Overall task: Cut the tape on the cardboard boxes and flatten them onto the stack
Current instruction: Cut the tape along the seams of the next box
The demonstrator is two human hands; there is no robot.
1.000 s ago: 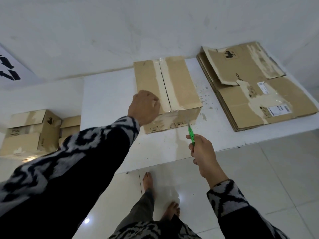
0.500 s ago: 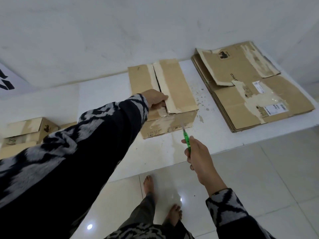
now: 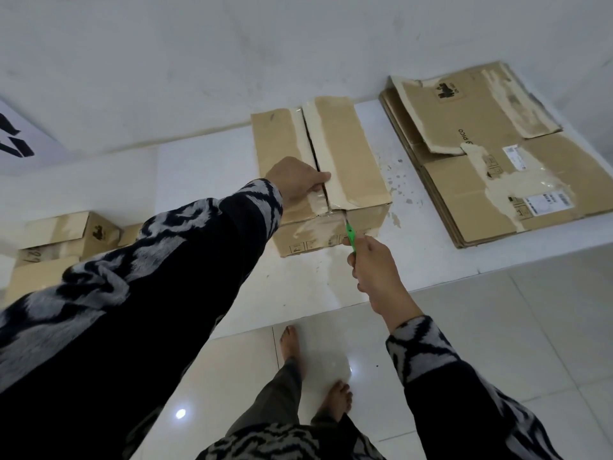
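A closed cardboard box [image 3: 351, 154] with a taped centre seam stands on the white table [image 3: 205, 180]. My left hand [image 3: 297, 182] rests on the box's top near its front edge, fingers curled over the left flap at the seam. My right hand [image 3: 373, 270] grips a green cutter [image 3: 350, 234], whose tip touches the tape at the top of the box's front face, below the seam. To the right lies the stack of flattened boxes [image 3: 497, 161].
Several more closed cardboard boxes [image 3: 63, 240] stand lower at the left, partly hidden by my left sleeve. A white wall runs behind the table. My bare feet [image 3: 336, 398] stand on the glossy tiled floor by the table's front edge.
My right hand has moved the cutter up to the tape on the box's front edge. My left hand has slid onto the seam near the front.
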